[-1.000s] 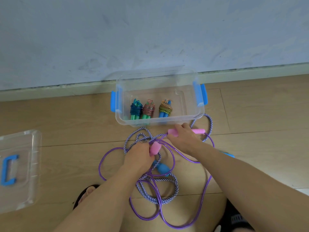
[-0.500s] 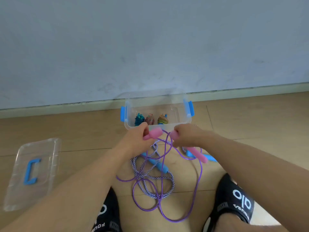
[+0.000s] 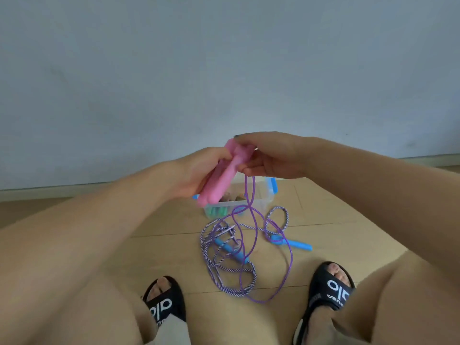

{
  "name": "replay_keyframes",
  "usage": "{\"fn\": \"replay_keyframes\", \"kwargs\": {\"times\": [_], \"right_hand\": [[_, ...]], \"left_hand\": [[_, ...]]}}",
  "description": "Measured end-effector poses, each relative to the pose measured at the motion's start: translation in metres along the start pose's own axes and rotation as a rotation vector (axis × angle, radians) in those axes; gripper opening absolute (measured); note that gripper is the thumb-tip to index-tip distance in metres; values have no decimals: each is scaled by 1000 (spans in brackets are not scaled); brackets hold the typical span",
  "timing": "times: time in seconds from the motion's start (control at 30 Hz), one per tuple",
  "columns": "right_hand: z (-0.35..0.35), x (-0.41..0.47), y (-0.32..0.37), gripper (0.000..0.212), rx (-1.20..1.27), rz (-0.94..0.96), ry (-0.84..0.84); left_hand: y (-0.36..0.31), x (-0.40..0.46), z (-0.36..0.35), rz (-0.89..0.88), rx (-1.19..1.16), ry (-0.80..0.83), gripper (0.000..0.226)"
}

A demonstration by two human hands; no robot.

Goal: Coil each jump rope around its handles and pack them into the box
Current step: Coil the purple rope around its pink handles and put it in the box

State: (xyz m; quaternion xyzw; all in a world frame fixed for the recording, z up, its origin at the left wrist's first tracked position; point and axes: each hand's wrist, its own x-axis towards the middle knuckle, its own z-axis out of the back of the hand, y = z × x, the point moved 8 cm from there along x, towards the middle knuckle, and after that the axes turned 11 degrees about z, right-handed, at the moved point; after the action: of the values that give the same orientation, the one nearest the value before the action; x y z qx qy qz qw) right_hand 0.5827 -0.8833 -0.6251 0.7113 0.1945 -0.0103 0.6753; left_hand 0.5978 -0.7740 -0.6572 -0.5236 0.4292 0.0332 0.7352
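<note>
You have lifted both pink handles (image 3: 224, 175) up together, well above the box (image 3: 267, 195) on the floor. Your left hand (image 3: 199, 170) grips them side by side; your right hand (image 3: 271, 158) pinches their top, purple rope (image 3: 251, 220) dangling onto the striped rope (image 3: 219, 260).

A plain, pale blue-grey wall (image 3: 224, 70), faintly scuffed, fills the upper half of the view and meets a pale skirting board (image 3: 49, 194) along its foot, below which a light wooden plank floor (image 3: 161, 245) with thin seams between boards spreads under soft, even light.
</note>
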Motion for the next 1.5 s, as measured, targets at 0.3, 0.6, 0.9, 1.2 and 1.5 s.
{"fn": "replay_keyframes", "kwargs": {"times": [0.3,0.6,0.9,1.2,1.5], "right_hand": [[-1,-8,-5,43,-197,10,-66],[26,15,8,72,-605,210,22],[28,25,10,31,-1044,171,74],[73,25,-4,34,-1304,-21,-54],[-18,10,16,19,-629,179,172]], "left_hand": [[-15,-14,0,-93,324,-124,12],[-38,-14,21,-304,505,-167,22],[-45,-10,89,-321,1049,-577,17],[-22,-9,158,-4,1179,-679,26],[-9,7,28,-233,784,6,53]]}}
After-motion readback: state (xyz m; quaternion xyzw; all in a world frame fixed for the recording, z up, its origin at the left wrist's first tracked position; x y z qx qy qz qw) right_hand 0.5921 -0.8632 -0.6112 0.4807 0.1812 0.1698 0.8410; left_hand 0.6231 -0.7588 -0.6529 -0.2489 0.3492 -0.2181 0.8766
